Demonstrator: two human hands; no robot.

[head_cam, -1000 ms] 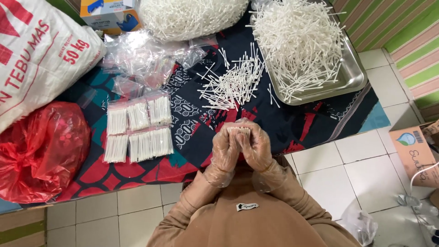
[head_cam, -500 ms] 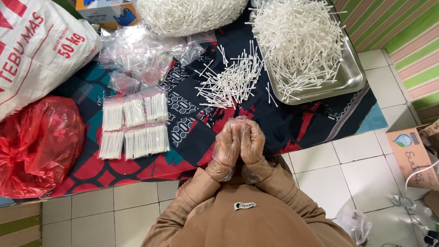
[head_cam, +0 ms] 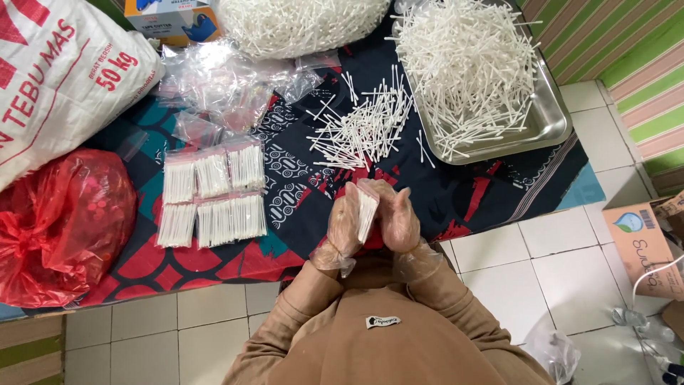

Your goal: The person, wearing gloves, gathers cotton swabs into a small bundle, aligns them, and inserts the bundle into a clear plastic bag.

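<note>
Both gloved hands, left hand (head_cam: 345, 222) and right hand (head_cam: 396, 219), are grasping one packet (head_cam: 367, 211) of white sticks between them at frame centre. The packet's long axis is running nearly upright, tilted slightly right. Loose sticks (head_cam: 365, 130) are lying just above; filled packets (head_cam: 212, 194) are lying left, nearer the left hand.

The left hand (head_cam: 345, 222) and the right hand (head_cam: 397, 217) wear thin clear gloves. They press together around a small clear packet of white sticks (head_cam: 366, 211). Just past the hands, loose white sticks (head_cam: 363, 128) lie on a dark patterned cloth (head_cam: 463, 192). A metal tray (head_cam: 548, 125) holds a big heap of them. Filled packets (head_cam: 211, 191) lie in two rows near a red plastic bag (head_cam: 60, 224).
</note>
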